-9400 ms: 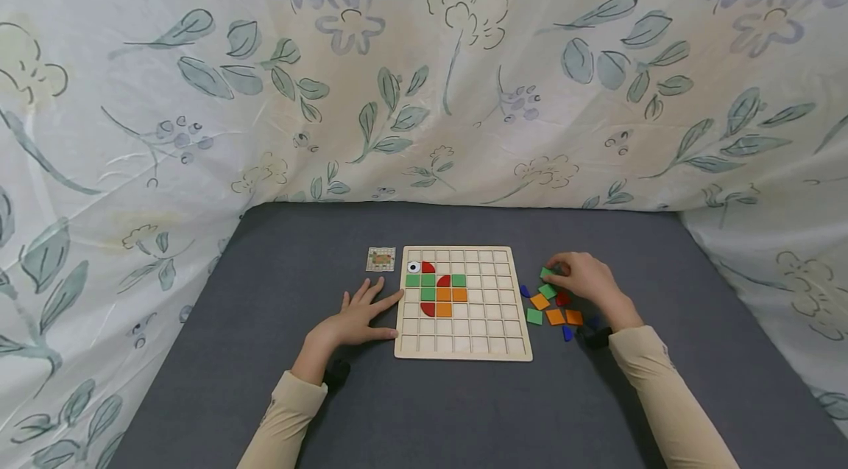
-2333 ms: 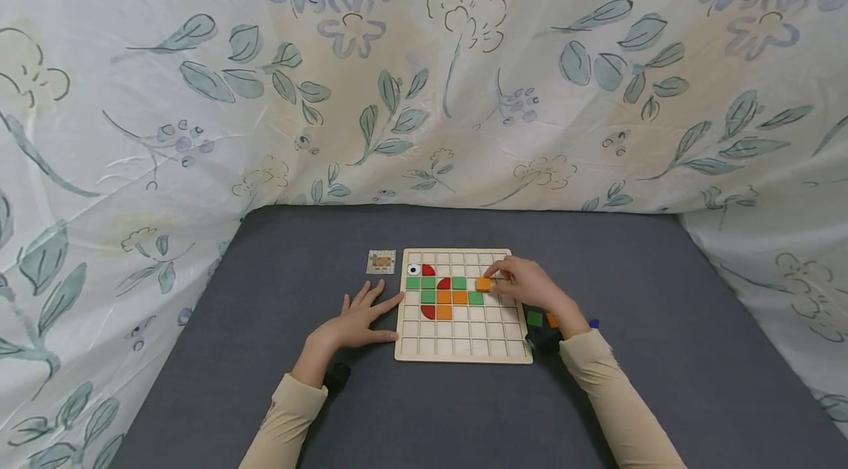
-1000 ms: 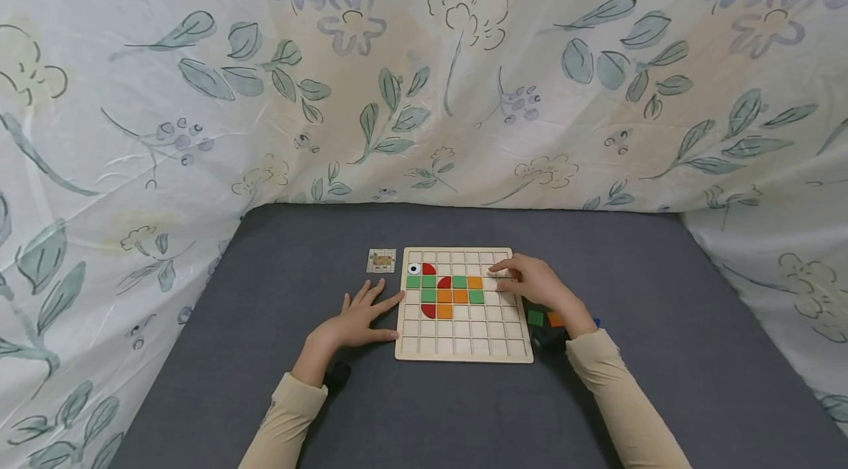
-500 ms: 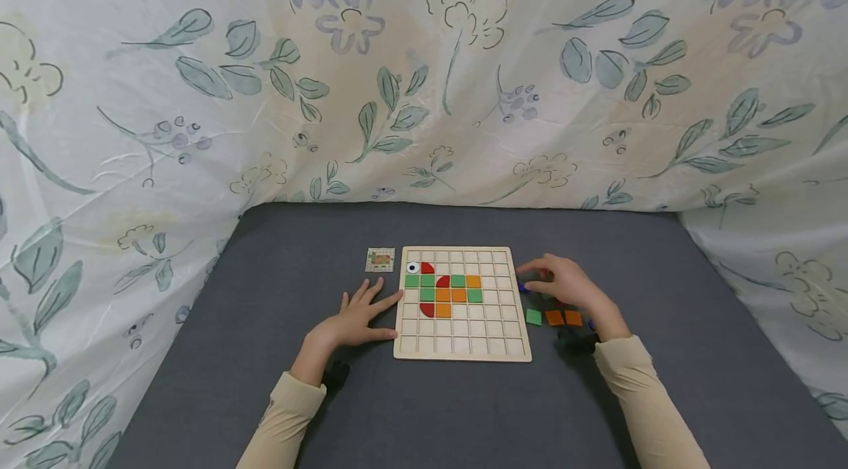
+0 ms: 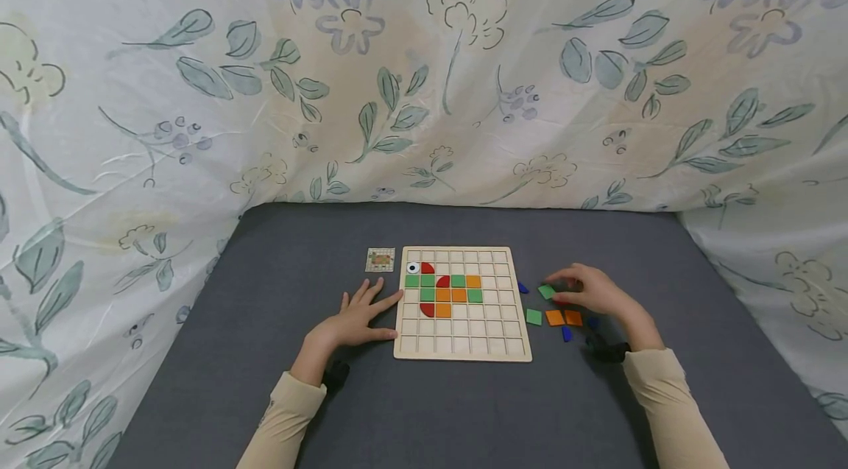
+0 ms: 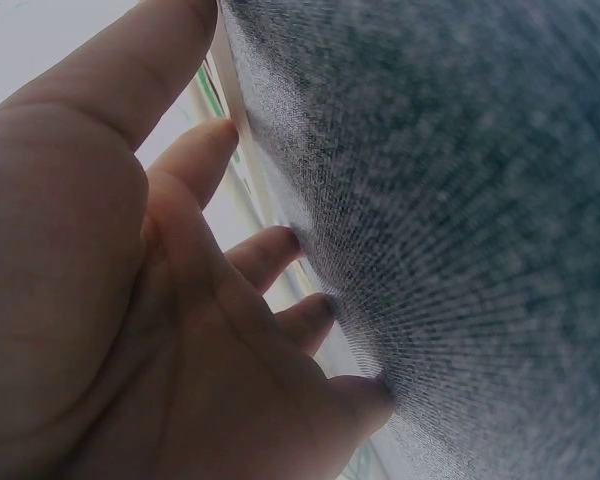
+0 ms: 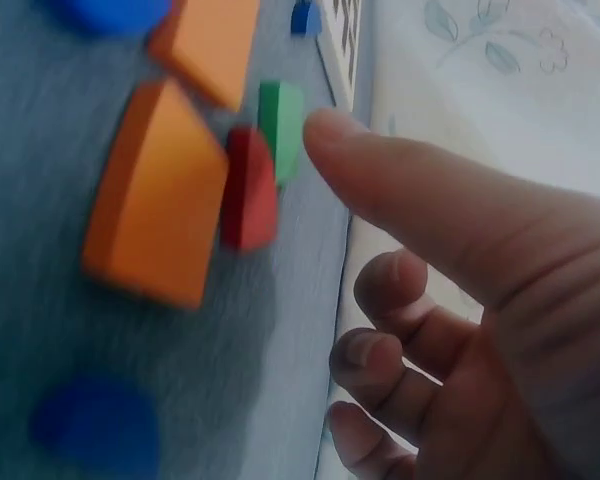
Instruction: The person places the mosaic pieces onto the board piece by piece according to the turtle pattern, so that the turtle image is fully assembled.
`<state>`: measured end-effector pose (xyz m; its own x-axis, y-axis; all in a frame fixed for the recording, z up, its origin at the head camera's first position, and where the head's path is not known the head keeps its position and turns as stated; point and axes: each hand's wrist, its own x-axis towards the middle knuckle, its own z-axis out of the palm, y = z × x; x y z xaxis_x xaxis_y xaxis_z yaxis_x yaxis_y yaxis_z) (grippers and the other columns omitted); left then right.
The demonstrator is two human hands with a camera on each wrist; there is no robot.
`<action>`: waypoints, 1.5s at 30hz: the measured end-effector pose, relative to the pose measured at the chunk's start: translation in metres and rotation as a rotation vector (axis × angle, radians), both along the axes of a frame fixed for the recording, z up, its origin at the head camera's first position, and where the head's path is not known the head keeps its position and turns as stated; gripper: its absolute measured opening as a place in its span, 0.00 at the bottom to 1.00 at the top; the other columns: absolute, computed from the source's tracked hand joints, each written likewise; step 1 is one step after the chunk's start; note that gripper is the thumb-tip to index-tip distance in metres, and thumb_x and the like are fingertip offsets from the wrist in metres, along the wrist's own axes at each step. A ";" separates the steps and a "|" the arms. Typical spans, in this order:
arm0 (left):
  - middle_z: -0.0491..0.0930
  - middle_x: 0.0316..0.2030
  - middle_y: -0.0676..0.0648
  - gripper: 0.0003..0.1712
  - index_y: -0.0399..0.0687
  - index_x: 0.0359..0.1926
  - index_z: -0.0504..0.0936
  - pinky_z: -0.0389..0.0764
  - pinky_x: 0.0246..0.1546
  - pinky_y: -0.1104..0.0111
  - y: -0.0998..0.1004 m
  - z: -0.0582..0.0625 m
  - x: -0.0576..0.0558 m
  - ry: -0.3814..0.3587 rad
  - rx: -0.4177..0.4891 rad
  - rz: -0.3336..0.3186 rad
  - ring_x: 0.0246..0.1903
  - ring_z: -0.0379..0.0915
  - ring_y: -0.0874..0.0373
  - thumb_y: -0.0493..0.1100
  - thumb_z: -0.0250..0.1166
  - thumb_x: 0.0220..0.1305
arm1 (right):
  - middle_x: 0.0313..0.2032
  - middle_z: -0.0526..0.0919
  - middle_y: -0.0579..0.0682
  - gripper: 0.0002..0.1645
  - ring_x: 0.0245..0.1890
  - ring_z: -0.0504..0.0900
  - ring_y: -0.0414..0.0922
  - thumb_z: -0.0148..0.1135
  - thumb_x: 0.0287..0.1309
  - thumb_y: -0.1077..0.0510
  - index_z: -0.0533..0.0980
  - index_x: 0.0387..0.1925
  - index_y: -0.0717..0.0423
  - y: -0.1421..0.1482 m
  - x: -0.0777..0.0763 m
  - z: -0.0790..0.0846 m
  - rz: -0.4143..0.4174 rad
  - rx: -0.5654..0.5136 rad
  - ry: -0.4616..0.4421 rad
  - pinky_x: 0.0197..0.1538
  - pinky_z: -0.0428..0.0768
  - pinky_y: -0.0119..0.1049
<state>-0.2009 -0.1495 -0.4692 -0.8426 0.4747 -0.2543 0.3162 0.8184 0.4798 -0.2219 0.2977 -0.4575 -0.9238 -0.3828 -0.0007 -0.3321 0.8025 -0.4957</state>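
Right grip [image 5: 592,289] was parted, holding nothing, square green tile [image 5: 546,291] lay askew, corner toward the desk's [image 5: 464,410] far edge, left hand [image 5: 352,320] splayed against the board [image 5: 464,360].

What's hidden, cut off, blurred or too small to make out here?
Head view: the print on the card, too small to read.
Head view: most of the red piece, covered by the right hand.
Left wrist view: much of the board, behind the left hand.
Right wrist view: the upper blue piece, cut off by the top edge.
Right wrist view: the lower blue piece, blurred.
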 end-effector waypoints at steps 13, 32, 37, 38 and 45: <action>0.41 0.72 0.41 0.43 0.63 0.70 0.56 0.32 0.62 0.36 0.000 -0.001 -0.001 -0.004 -0.010 0.006 0.70 0.27 0.39 0.61 0.63 0.56 | 0.26 0.67 0.46 0.20 0.23 0.61 0.38 0.67 0.52 0.59 0.79 0.49 0.57 0.022 0.006 -0.004 0.014 0.004 -0.050 0.25 0.60 0.31; 0.40 0.72 0.42 0.44 0.65 0.70 0.55 0.32 0.63 0.37 0.001 -0.004 -0.002 -0.008 -0.021 0.009 0.71 0.26 0.40 0.63 0.63 0.55 | 0.26 0.67 0.45 0.14 0.22 0.62 0.38 0.67 0.52 0.55 0.81 0.41 0.54 0.026 0.011 -0.010 -0.020 -0.018 0.016 0.25 0.61 0.31; 0.41 0.72 0.42 0.44 0.65 0.70 0.55 0.32 0.63 0.37 0.001 -0.004 -0.001 -0.006 -0.016 0.009 0.71 0.26 0.40 0.62 0.63 0.55 | 0.26 0.66 0.46 0.15 0.22 0.61 0.39 0.67 0.52 0.50 0.80 0.40 0.53 0.024 0.011 -0.008 -0.035 -0.024 0.031 0.25 0.61 0.31; 0.41 0.72 0.42 0.44 0.65 0.70 0.55 0.32 0.63 0.37 0.001 -0.004 -0.001 -0.006 -0.013 0.010 0.71 0.27 0.39 0.62 0.63 0.55 | 0.26 0.66 0.46 0.15 0.22 0.61 0.39 0.67 0.52 0.50 0.80 0.40 0.52 0.022 0.011 -0.008 -0.039 -0.024 0.039 0.25 0.61 0.31; 0.40 0.72 0.42 0.44 0.65 0.71 0.55 0.32 0.63 0.37 0.001 -0.004 -0.002 -0.012 -0.023 0.012 0.71 0.26 0.40 0.63 0.62 0.55 | 0.26 0.67 0.48 0.17 0.23 0.61 0.40 0.68 0.50 0.46 0.80 0.38 0.51 0.004 0.007 -0.006 -0.079 0.010 0.084 0.26 0.60 0.32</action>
<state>-0.2026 -0.1487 -0.4728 -0.8450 0.4585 -0.2752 0.3005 0.8328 0.4649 -0.2149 0.3020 -0.4639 -0.9482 -0.3087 0.0748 -0.3075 0.8328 -0.4603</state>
